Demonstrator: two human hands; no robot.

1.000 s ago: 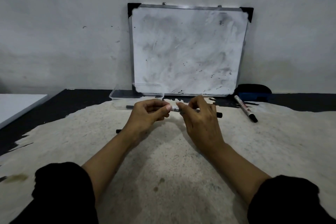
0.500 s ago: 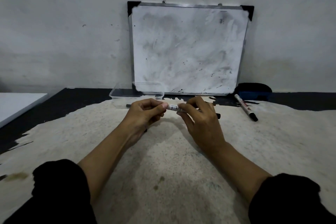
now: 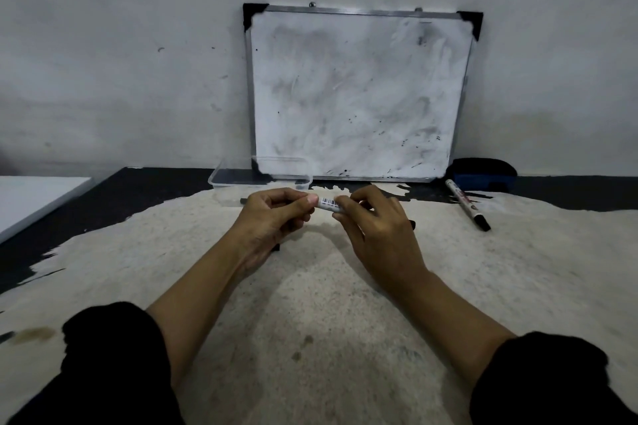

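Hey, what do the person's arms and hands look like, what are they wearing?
Black long sleeves: the left sleeve and right sleeve are bunched up near the elbows, forearms bare. The left hand and right hand are bare: no gloves, rings or watch visible.

Both hands (image 3: 276, 217) (image 3: 376, 228) pinch marker (image 3: 328, 204) before whiteboard (image 3: 355, 93).

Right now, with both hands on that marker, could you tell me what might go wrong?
The left hand and right hand pinch the marker from either side; if it comes apart with a jerk, the left could knock the clear tub behind it. An exposed tip might stain the pale surface.
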